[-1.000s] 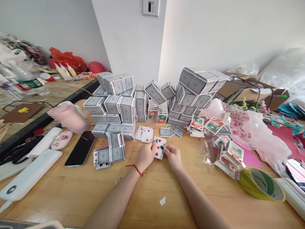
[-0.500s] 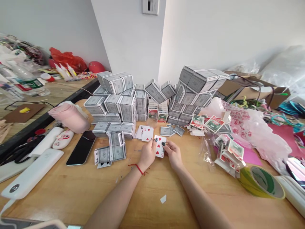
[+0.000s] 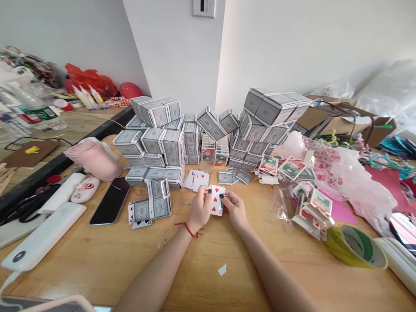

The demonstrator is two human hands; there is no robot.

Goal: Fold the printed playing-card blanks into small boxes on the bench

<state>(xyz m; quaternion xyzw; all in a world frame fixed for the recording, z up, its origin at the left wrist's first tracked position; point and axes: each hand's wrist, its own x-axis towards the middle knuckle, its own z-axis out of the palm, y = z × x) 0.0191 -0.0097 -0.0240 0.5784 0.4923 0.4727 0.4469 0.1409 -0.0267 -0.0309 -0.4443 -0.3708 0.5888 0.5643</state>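
My left hand (image 3: 199,209) and my right hand (image 3: 234,210) meet over the wooden table (image 3: 97,260), both pinching a small stack of playing cards (image 3: 216,200) with a red hearts card on top. Just beyond the hands a few loose cards (image 3: 196,179) lie face up. Behind them rises a wall of stacked grey-patterned card boxes (image 3: 169,143). A small folded structure of card backs (image 3: 152,203) stands to the left of my left hand.
A black phone (image 3: 110,200), white power bank (image 3: 42,236), pink roll (image 3: 94,159) and mouse (image 3: 83,190) lie left. Opened card packs (image 3: 312,203), pink plastic bags (image 3: 351,177) and a green tape roll (image 3: 357,249) clutter the right. A paper scrap (image 3: 222,270) lies near me.
The held cards have turned more upright and shifted slightly left between my hands. The view has tipped down a little.
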